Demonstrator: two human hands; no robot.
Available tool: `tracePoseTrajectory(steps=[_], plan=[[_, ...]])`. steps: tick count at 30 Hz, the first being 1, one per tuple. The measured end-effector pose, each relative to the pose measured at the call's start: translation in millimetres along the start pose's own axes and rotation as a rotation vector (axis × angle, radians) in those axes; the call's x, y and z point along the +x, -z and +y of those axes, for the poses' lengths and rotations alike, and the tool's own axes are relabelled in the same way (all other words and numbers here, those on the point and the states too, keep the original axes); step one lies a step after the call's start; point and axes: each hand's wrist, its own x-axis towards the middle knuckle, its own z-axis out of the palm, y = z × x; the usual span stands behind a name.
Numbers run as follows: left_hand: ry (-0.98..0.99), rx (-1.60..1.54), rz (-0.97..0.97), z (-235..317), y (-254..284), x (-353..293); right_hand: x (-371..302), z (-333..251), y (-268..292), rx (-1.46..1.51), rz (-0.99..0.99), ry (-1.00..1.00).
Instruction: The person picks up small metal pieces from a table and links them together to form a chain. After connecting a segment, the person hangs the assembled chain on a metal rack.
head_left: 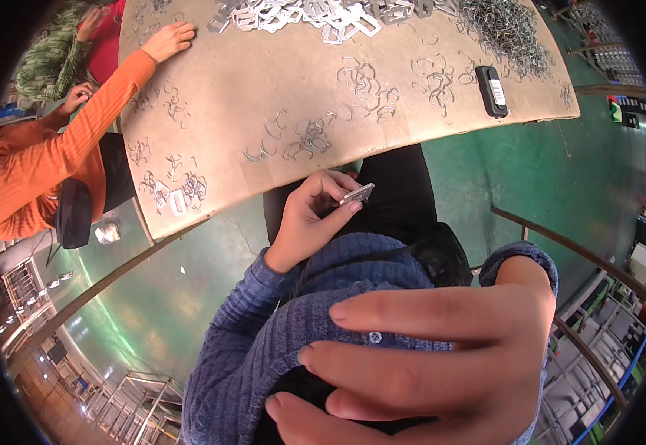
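Observation:
My left hand [310, 219] is near the table's front edge, above my lap. Its thumb and fingers pinch a small flat metal piece [357, 194], seen nearly edge-on. It resembles the flat silver metal frames [349, 24] heaped at the far side of the table, but its full shape is hidden. Up close and large, my right hand [442, 363] hovers in front of my body. Its fingers are stretched out and spread, with nothing visible in them.
Bent wire hooks [312, 137] lie in loose clusters on the brown-covered table [226, 96]. A dense wire heap [508, 33] sits far right, near a black device [492, 90]. At left, an orange-sleeved person's hand [169, 41] rests on the table. Metal rails [560, 243] flank me.

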Motion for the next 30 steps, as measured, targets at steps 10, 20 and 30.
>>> tracePoseTrajectory(steps=[10,20,30], plan=[[0.169,0.236,0.003,-5.2,10.7,1.4,-13.8,24.5,-1.4,-0.147,-0.246,-0.074],[0.043,0.050,0.031,-19.7,16.1,-2.2,-136.3,251.2,-47.1,-0.319,-0.143,-1.103],[0.064,0.059,0.060,-19.0,11.0,-1.2,-143.0,247.9,-57.1,-0.385,0.055,-0.811]])
